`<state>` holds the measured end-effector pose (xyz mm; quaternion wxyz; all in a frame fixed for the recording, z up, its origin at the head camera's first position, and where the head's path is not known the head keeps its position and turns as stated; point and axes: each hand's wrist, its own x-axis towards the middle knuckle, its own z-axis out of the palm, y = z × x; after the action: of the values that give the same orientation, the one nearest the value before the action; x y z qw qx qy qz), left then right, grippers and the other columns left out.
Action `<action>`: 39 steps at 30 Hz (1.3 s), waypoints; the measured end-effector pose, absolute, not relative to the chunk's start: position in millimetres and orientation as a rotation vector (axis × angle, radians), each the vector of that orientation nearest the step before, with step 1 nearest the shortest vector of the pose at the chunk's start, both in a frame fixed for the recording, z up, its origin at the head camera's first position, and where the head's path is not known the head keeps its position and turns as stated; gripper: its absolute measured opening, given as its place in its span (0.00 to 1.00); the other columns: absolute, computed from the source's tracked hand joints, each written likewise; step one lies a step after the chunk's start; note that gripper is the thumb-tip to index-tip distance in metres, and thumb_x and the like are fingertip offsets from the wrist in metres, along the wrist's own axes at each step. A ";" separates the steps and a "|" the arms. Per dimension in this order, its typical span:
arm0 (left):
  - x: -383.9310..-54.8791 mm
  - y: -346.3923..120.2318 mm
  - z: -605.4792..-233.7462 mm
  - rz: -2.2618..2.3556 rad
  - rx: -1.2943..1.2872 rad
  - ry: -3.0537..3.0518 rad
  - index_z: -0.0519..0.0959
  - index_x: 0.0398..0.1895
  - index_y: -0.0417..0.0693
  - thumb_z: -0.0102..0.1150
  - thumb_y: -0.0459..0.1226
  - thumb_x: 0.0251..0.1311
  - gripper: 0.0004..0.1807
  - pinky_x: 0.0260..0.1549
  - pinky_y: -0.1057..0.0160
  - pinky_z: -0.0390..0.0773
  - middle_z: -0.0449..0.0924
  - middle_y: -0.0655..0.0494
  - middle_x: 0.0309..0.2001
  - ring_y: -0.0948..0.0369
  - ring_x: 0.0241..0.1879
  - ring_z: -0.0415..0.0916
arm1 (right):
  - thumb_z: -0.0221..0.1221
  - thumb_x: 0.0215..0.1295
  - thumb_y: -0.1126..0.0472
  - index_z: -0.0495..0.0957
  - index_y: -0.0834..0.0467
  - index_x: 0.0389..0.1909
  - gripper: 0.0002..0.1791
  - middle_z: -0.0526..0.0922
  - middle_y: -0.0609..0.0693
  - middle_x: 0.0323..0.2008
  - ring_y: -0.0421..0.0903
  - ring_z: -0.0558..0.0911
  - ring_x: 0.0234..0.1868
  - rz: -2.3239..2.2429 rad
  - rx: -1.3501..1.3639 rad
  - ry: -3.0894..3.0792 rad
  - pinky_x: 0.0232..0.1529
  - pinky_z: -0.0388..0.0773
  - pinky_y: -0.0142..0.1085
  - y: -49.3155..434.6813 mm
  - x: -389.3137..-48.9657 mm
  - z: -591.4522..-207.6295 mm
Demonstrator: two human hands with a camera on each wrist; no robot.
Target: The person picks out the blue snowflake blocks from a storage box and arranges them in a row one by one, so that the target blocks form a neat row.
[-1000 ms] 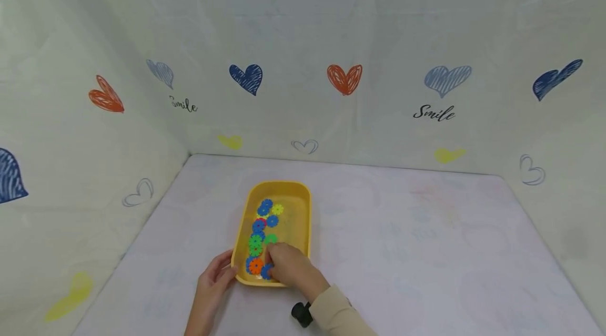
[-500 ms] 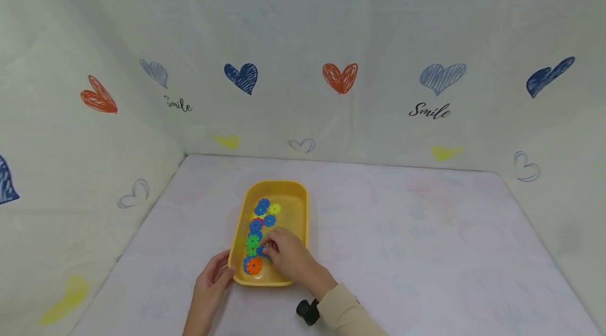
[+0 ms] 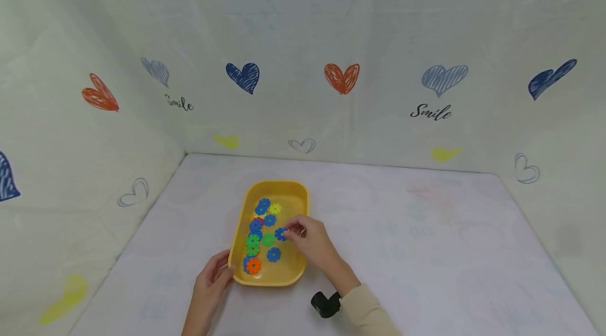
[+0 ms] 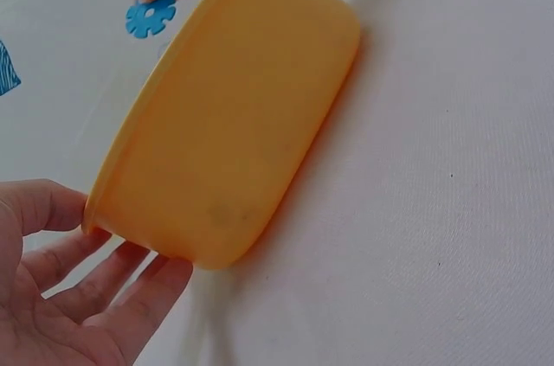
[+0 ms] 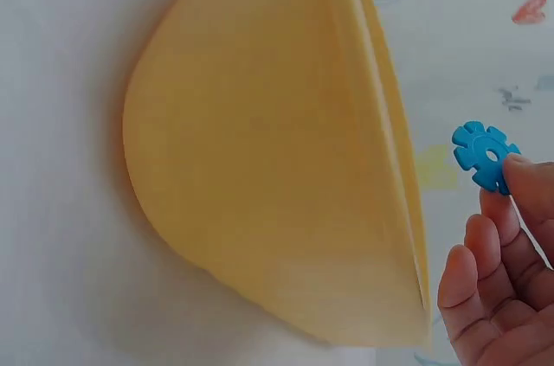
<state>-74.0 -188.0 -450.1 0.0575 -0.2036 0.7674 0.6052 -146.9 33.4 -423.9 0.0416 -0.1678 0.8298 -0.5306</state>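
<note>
Here the right hand (image 3: pixel 312 238) pinches a blue snowflake disc (image 3: pixel 281 234) between thumb and fingertip, holding it above the yellow tray (image 3: pixel 302 267), just inside the right-hand rim. The disc projects from the fingertips toward 9 o'clock, its flat face roughly upward in the head view (the right-wrist view shows the hub hole and only one notched edge covered by the fingertip (image 5: pixel 528 177)). The tray's long axis runs 12 to 6 o'clock; the remaining discs (image 3: pixel 258 231) lie in a loose column along its left half — a lone blue one sits at about 7 o'clock from the held piece. The left hand (image 3: pixel 210 281) steadies the tray's near-left corner, fingers relaxed and extended against the wall, thumb at the rim — it is the farther hand from the held disc.
</note>
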 end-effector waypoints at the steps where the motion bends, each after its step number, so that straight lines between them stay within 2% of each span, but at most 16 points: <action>1: -73.8 -187.9 -450.3 1.831 -0.618 2.327 0.62 0.64 0.38 0.49 0.35 0.65 0.25 0.45 0.68 0.79 0.64 0.35 0.63 0.49 0.58 0.70 | 0.60 0.60 0.60 0.78 0.58 0.36 0.06 0.77 0.46 0.28 0.38 0.72 0.31 -1.638 -0.489 2.545 0.33 0.73 0.24 36.1 -147.6 -424.4; 9: -72.8 -188.3 -450.9 1.832 -0.607 2.331 0.62 0.65 0.39 0.49 0.36 0.65 0.25 0.46 0.67 0.79 0.65 0.35 0.63 0.50 0.58 0.70 | 0.60 0.60 0.59 0.78 0.59 0.37 0.08 0.79 0.49 0.31 0.41 0.74 0.33 -1.721 -0.274 2.547 0.34 0.74 0.24 54.5 -153.2 -432.9; 18: -71.9 -190.0 -449.5 1.838 -0.600 2.337 0.63 0.64 0.39 0.49 0.34 0.64 0.25 0.46 0.67 0.79 0.65 0.36 0.62 0.51 0.57 0.71 | 0.61 0.59 0.62 0.75 0.66 0.38 0.11 0.78 0.52 0.29 0.43 0.75 0.27 -1.953 -0.007 2.297 0.28 0.78 0.32 73.9 -164.3 -450.5; 25: -71.6 -190.8 -449.9 1.854 -0.582 2.346 0.63 0.64 0.40 0.49 0.33 0.64 0.25 0.46 0.69 0.78 0.66 0.37 0.62 0.63 0.51 0.74 | 0.61 0.59 0.63 0.75 0.66 0.39 0.12 0.78 0.50 0.27 0.43 0.76 0.27 -1.987 0.101 2.271 0.28 0.77 0.29 84.5 -170.1 -460.8; 31: -72.2 -191.0 -449.9 1.858 -0.584 2.352 0.63 0.64 0.38 0.49 0.34 0.64 0.25 0.45 0.69 0.79 0.66 0.35 0.62 0.63 0.51 0.74 | 0.61 0.58 0.63 0.75 0.67 0.39 0.12 0.79 0.53 0.26 0.44 0.75 0.26 -1.953 0.182 2.301 0.28 0.76 0.30 90.6 -172.8 -470.3; 36: -71.3 -190.1 -449.3 1.870 -0.580 2.355 0.64 0.64 0.38 0.49 0.32 0.64 0.25 0.45 0.72 0.78 0.66 0.36 0.62 0.72 0.47 0.74 | 0.61 0.59 0.62 0.75 0.65 0.39 0.12 0.78 0.50 0.25 0.42 0.74 0.24 -1.872 0.241 2.326 0.26 0.74 0.29 95.6 -173.8 -479.4; 39: -70.3 -189.9 -448.9 1.893 -0.564 2.352 0.64 0.64 0.36 0.50 0.31 0.63 0.25 0.44 0.73 0.78 0.66 0.35 0.61 0.74 0.45 0.74 | 0.61 0.59 0.62 0.75 0.65 0.38 0.11 0.78 0.50 0.24 0.41 0.74 0.22 -1.833 0.269 2.337 0.24 0.74 0.29 99.0 -175.2 -483.4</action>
<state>-70.3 -189.9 -448.9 0.0352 -0.1836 0.7653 0.6160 -175.2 99.0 -483.4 0.0797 0.0898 0.7813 -0.6125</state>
